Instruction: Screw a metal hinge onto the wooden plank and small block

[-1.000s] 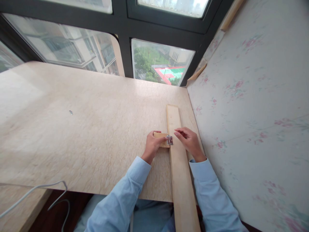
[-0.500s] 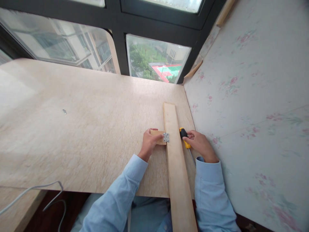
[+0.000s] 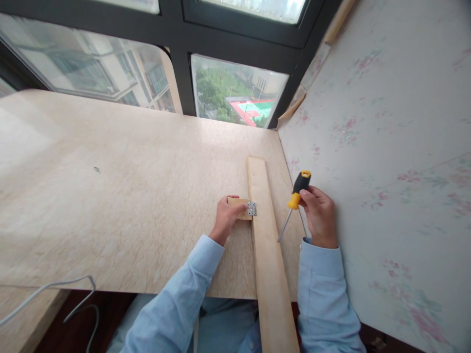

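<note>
A long wooden board [image 3: 270, 255] lies on the stone-patterned sill, its near end jutting past the front edge. Against its left side sits a small wooden block [image 3: 241, 216], gripped by my left hand [image 3: 227, 215] with the thumb on top beside the hinge. The small metal hinge [image 3: 252, 208] spans the joint between block and board. My right hand [image 3: 319, 211] pinches a black and yellow screwdriver [image 3: 300, 186] by its handle, right of the board. Its shaft slants down to the left, the tip near the board's right edge; whether they touch I cannot tell.
A patterned wall [image 3: 386, 196] rises close on the right. Dark-framed windows [image 3: 186, 83] stand behind the sill [image 3: 128, 220]. A small metal piece [image 3: 96, 170] lies at left. A white cable [image 3: 55, 283] hangs over the front left edge.
My right hand has raised the screwdriver off the sill and turned it, so its handle points up and its tip down left. The left hand, block and board hold their places.
</note>
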`<move>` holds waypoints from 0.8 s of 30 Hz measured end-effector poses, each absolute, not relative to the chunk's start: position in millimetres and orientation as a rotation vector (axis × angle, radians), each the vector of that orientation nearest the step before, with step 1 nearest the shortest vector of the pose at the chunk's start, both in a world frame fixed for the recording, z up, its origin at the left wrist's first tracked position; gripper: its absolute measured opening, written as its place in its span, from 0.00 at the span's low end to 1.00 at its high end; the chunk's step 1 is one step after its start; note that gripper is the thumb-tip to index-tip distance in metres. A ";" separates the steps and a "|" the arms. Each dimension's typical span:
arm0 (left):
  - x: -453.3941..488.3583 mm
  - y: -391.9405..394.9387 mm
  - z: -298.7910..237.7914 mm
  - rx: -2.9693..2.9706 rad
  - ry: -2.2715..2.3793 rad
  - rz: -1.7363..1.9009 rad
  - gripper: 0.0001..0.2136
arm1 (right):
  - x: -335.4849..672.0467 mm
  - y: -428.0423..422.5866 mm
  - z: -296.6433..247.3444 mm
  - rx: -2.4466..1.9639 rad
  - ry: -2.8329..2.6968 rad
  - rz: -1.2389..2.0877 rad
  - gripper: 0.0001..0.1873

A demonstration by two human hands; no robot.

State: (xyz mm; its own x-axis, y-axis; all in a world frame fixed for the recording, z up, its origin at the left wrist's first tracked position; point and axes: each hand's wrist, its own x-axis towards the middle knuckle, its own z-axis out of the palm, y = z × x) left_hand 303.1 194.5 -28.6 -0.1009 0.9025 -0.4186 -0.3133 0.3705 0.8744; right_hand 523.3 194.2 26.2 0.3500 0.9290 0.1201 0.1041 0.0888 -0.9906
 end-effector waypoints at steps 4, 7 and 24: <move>303.4 194.6 -28.4 0.607 1.258 1.147 0.26 | 514.6 192.3 33.7 -1.098 -0.892 0.935 0.13; 303.4 194.5 -25.9 0.604 1.274 1.142 0.25 | 505.5 192.4 32.2 -1.083 -0.930 1.097 0.14; 303.7 193.7 -25.7 0.609 1.272 1.162 0.25 | 475.9 184.1 41.4 -0.766 -1.051 0.728 0.23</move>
